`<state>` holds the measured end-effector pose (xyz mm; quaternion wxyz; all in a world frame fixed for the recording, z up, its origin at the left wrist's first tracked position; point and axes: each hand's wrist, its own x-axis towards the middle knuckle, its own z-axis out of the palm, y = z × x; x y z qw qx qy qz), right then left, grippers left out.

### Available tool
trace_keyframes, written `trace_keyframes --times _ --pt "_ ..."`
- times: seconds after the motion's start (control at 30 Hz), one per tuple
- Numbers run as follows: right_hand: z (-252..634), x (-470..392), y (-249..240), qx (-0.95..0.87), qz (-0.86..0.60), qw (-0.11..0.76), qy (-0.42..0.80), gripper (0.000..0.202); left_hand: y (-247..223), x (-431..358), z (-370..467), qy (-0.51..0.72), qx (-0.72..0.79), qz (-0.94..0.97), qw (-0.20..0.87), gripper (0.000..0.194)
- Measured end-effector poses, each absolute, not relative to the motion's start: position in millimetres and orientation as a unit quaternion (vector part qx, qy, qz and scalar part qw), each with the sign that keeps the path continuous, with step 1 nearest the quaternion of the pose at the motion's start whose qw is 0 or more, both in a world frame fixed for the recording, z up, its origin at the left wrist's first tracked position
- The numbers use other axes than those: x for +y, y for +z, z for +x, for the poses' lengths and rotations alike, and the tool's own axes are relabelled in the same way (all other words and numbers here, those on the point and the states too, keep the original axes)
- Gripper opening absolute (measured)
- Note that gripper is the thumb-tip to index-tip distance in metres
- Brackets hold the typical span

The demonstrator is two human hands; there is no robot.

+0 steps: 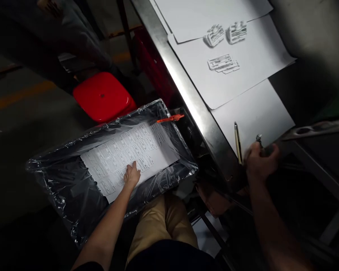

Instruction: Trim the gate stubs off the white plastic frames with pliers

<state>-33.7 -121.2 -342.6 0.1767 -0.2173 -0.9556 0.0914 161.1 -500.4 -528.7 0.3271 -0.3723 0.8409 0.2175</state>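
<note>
My left hand (132, 175) reaches into a plastic-lined bin (70, 203), its fingers drawn together over rows of thin, flat pale parts (121, 150). Whatever those fingertips hold is hidden. Under the parts lies a white paper sheet (164, 158). At the bench corner, my right hand (261, 162) is closed around a small dark metal tool (259, 139); its tip pokes up past the fingers, and its kind is unclear. Just left of that hand, a slim gold pen-like tool (237, 143) rests on white paper (251, 113).
More flat parts (223, 63) sit in small groups on the bench paper. A steel bench edge (183, 90) runs alongside the bin. An orange-handled tool (171, 118) lies over the bin's rim. Beyond stand a red stool (101, 96) and another person's legs (81, 41).
</note>
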Motion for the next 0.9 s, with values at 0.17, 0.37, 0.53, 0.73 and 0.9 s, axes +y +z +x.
trace_keyframes --times 0.17,0.37,0.53,0.73,0.9 --pt "27.8 -217.7 -336.4 -0.946 -0.001 0.183 0.268 0.03 -549.3 -500.6 146.6 0.213 0.861 -0.358 0.29 0.045" --pt "60.9 -364.7 -454.5 -0.9 0.13 -0.337 0.243 0.028 -551.3 -500.8 152.4 0.254 0.85 -0.38 0.263 0.04" --pt "60.3 -414.5 -540.9 -0.904 0.089 -0.385 0.164 0.034 -565.2 -499.1 161.4 0.307 0.81 -0.439 0.238 0.04" --pt "55.9 -401.9 -536.9 -0.878 0.094 -0.435 0.177 0.037 -564.0 -497.9 170.6 0.404 0.732 -0.515 0.188 0.022" --pt "38.8 -349.5 -435.6 -0.862 0.091 -0.416 0.276 0.033 -479.1 -487.3 148.7 0.479 0.713 -0.489 0.153 0.018"
